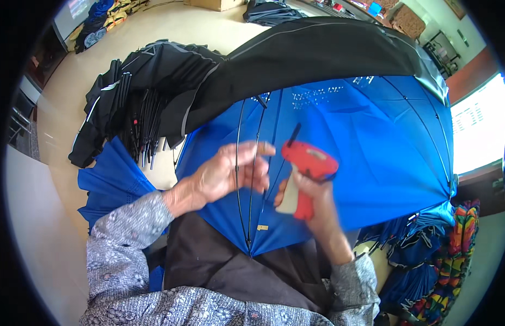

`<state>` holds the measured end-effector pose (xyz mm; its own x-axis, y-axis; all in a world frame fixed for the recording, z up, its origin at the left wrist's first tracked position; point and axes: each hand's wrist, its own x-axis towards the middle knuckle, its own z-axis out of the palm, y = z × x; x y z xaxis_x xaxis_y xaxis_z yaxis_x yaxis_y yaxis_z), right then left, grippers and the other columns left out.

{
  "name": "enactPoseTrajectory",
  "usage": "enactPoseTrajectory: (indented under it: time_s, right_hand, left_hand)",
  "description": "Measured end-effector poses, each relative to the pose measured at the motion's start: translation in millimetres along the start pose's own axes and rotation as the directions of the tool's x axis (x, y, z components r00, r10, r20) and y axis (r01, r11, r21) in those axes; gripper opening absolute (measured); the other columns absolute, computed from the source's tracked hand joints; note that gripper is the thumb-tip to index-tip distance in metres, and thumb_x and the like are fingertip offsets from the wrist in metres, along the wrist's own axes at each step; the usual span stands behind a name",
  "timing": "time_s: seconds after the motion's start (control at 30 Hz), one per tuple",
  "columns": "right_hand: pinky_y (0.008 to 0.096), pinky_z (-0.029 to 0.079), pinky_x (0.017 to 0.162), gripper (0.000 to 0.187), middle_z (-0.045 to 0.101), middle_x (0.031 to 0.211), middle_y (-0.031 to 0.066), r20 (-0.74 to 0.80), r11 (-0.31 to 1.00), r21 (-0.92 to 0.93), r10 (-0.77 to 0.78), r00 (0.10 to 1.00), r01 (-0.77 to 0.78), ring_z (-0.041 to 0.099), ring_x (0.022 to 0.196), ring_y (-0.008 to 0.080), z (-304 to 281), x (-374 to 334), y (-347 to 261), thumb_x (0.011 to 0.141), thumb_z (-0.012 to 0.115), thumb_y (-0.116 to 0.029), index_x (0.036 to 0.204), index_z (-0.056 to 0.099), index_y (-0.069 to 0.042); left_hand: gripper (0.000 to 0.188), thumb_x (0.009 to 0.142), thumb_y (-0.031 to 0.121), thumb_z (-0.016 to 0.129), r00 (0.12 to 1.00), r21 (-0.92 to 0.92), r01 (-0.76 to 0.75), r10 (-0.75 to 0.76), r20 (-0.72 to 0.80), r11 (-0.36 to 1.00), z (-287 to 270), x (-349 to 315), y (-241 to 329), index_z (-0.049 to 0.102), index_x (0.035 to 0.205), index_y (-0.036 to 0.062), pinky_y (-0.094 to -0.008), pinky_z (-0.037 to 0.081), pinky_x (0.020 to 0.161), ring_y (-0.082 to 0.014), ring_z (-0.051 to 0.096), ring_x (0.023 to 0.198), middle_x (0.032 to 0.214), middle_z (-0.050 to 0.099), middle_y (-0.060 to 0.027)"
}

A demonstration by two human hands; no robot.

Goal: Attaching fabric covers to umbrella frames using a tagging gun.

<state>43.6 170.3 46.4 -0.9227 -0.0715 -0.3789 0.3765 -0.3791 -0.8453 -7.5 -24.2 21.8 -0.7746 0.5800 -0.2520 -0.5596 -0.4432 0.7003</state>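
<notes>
Red tool (312, 158): pistol-shaped, raised over the blue umbrella cloth (372, 163), to the right of your left hand (219, 173); its narrow black nose (295, 134) tips upward.
Right hand (320, 196): yours, wrapped firmly round the tool's lower part; blurred.
Tool handling: probably light, hard and a little smooth. Best held by the pale handle (288, 200); keep your fingertips off the nose, likely its most delicate part.
Left hand: yours, fingers parted and loosely curled, behind two thin dark ribs (237, 169). Whether you touch them, you cannot tell from this view.
Umbrella cloth: spread open before you, reaching your lap; should handle as soft, light and slippery. Pinch it at the seam or edge, where it ought to slide least.
Ribs: slim, likely springy, easily bent by a sideways push; take them near the joint at the lower tip.
Small yellow tag (263, 227): on the cloth, near that tip.
Black cloth (318, 54): arched along the umbrella's far side.
Dark apron (209, 255): across your lap, beneath the tip.
Black umbrella pile (154, 60): beyond your left hand.
Multicoloured bundles (462, 239): at far right.
</notes>
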Motion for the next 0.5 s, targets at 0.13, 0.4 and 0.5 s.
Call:
enactPoseTrajectory:
  time_s: [0.13, 0.4, 0.5]
  right_hand:
    - [0.0359, 0.055, 0.055, 0.026, 0.061, 0.078, 0.013, 0.001, 0.996, -0.086, -0.013, 1.0, 0.013, 0.064, 0.062, 0.0235, 3.1, 0.3, 22.6, 0.087, 0.058, -0.017, 0.106, 0.051, 0.0]
    - [0.0356, 0.054, 0.054, 0.024, 0.061, 0.077, 0.013, -0.061, 0.992, -0.123, -0.019, 0.998, 0.012, 0.063, 0.062, 0.0224, 14.5, 20.8, 29.7, 0.086, 0.059, -0.015, 0.102, 0.053, 0.001]
    - [0.033, 0.053, 0.052, 0.02, 0.06, 0.075, 0.0107, -0.094, 0.993, -0.121, -0.009, 0.996, -0.003, 0.063, 0.06, 0.0205, 15.3, 21.2, 28.3, 0.085, 0.06, -0.014, 0.097, 0.055, 0.001]
  left_hand:
    - [0.039, 0.095, 0.038, 0.046, 0.994, 0.056, 0.062, -0.067, 0.089, 0.997, -6.3, -10.6, -18.3, 0.051, 0.109, 0.0024, -0.0328, 0.047, 0.054, -0.0158, 0.052, 0.056, 0.067, 0.048, -0.0027]
    - [0.038, 0.095, 0.039, 0.046, 0.998, 0.17, 0.052, -0.047, -0.032, 0.984, -22.0, 2.8, -23.9, 0.051, 0.1, 0.002, -0.0303, 0.046, 0.052, -0.0126, 0.045, 0.051, 0.063, 0.041, -0.0015]
    - [0.038, 0.095, 0.04, 0.046, 0.999, 0.185, 0.03, -0.025, -0.032, 0.982, -18.7, 5.0, -24.4, 0.051, 0.099, 0.002, -0.0298, 0.046, 0.05, -0.0121, 0.044, 0.05, 0.062, 0.041, -0.0014]
